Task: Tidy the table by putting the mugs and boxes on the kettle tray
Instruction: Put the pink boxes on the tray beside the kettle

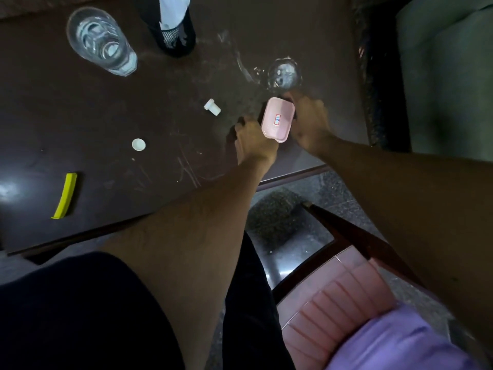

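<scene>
A small pink box [277,120] with a little label on its lid sits between my two hands, just above the dark brown table [106,108] near its right front corner. My left hand [253,140] holds the box's left side, fingers curled round it. My right hand [309,121] grips its right side from the far end. A clear glass mug [100,40] stands at the table's far left. No kettle tray is in view.
A black mesh holder with white paper [173,30] stands at the back. A round glass dish [284,74], a small white cap [212,107], a white disc [138,144] and a yellow strip [65,194] lie on the table. A pink chair [341,295] stands at the lower right.
</scene>
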Motion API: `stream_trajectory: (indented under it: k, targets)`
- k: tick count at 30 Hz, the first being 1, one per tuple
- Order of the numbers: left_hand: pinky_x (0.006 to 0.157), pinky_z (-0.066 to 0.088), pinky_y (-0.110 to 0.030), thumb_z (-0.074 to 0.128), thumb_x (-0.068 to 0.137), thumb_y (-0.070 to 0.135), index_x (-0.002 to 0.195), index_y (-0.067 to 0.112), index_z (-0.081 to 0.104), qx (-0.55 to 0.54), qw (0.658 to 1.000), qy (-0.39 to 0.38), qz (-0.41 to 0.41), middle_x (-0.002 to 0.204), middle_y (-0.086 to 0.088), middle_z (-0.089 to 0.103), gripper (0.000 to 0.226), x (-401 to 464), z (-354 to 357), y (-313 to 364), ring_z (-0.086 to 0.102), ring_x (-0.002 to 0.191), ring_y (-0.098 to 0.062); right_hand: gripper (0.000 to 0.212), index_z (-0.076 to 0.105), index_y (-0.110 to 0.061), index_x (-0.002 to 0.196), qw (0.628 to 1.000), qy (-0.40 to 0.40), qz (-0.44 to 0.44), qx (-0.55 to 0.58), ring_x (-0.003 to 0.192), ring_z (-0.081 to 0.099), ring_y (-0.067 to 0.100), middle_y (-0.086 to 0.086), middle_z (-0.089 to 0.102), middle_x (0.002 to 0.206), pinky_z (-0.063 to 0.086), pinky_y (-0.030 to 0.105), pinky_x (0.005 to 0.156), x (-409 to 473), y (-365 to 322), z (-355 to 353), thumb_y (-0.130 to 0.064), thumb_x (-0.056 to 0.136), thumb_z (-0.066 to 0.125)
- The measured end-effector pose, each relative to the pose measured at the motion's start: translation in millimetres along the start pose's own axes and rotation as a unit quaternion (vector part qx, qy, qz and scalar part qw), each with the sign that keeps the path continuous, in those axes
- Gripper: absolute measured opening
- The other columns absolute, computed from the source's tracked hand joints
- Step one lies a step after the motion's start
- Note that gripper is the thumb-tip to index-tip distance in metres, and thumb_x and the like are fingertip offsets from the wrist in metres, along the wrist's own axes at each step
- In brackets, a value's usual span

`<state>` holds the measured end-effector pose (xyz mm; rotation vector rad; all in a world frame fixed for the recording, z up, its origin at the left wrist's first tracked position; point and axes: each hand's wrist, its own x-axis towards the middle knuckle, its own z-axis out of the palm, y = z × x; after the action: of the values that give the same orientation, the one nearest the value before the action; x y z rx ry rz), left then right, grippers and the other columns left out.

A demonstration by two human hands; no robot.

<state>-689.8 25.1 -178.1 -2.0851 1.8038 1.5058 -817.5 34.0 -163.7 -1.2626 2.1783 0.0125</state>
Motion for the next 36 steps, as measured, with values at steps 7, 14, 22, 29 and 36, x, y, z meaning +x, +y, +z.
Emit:
stream_trajectory:
  k: [7,14,22,29,36]
  targets:
    - [0.097,0.045,-0.04,0.067,0.086,0.001,0.125,0.005,0.066,-0.033,0.999,-0.009,-0.001,0.133,-0.019,0.063,0.039,0,-9,0,0.06,0.124,-0.038,0.048,0.065,-0.015,0.131,0.999,0.043,-0.009,-0.018,0.119,0.063,0.041,0.016,0.07,0.127,0.05,0.04,0.092,1,-2,9,-0.001,0.085,0.065]
    - [0.089,0.051,-0.042,0.062,0.081,-0.001,0.116,0.008,0.07,-0.084,0.996,0.016,0.0,0.124,-0.02,0.066,0.037,-3,-49,0,0.065,0.111,-0.042,0.039,0.064,-0.016,0.123,0.997,0.069,-0.04,-0.023,0.107,0.066,0.047,0.019,0.071,0.118,0.053,0.041,0.082,0,-31,3,-0.01,0.084,0.066]
    - [0.092,0.053,-0.04,0.064,0.079,0.001,0.117,0.011,0.072,-0.122,0.989,0.08,0.001,0.124,-0.016,0.066,0.039,5,-138,-30,0.066,0.111,-0.037,0.035,0.068,-0.014,0.119,0.988,0.081,-0.113,-0.059,0.106,0.067,0.042,0.018,0.074,0.112,0.045,0.038,0.084,8,-122,4,-0.007,0.085,0.062]
    - [0.091,0.048,-0.039,0.07,0.084,0.001,0.127,0.01,0.067,-0.111,0.984,0.141,-0.011,0.129,-0.017,0.059,0.044,4,-224,-107,0.063,0.113,-0.038,0.027,0.065,-0.005,0.109,0.974,0.033,-0.214,-0.071,0.103,0.066,0.043,0.02,0.071,0.109,0.05,0.042,0.08,-6,-239,36,0.002,0.085,0.056]
    - [0.078,0.038,-0.032,0.071,0.08,-0.001,0.128,0.01,0.06,-0.133,0.959,0.247,-0.042,0.127,-0.014,0.053,0.051,-12,-331,-198,0.061,0.109,-0.039,0.037,0.061,-0.004,0.119,0.94,0.002,-0.334,-0.066,0.109,0.063,0.045,0.022,0.069,0.116,0.051,0.047,0.087,-31,-389,80,0.005,0.084,0.051]
